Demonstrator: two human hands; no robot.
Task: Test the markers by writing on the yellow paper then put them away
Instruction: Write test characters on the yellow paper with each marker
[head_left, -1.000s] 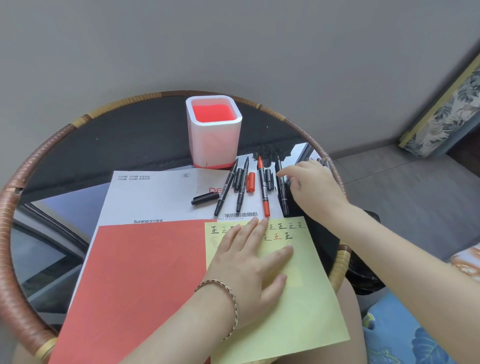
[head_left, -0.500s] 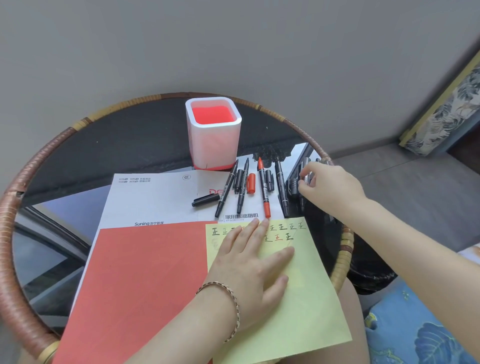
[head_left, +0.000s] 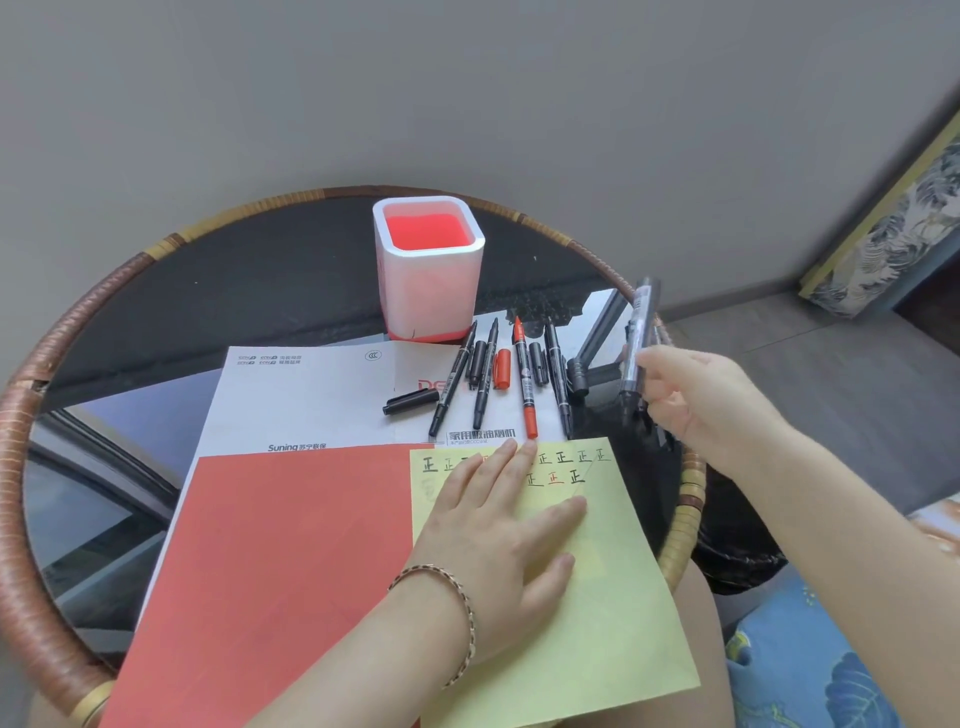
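The yellow paper (head_left: 613, 613) is found at the near right of the desk (head_left: 62, 332), overlapping a red sheet (head_left: 291, 571) and overhanging the rim. Two rows of small characters in black and red are seen along its far edge. It is pressed flat by the left hand (head_left: 498, 530), fingers straight and spread. A black marker (head_left: 640, 332), blurred, is held near upright above the desk's right edge, its lower part gripped by the curled fingers of the right hand (head_left: 696, 395). Three black markers and a red marker (head_left: 524, 379) are laid side by side, uncapped, on a white printed sheet (head_left: 311, 395), loose caps among them. A white pen holder (head_left: 428, 280) with a red interior is stood just beyond.
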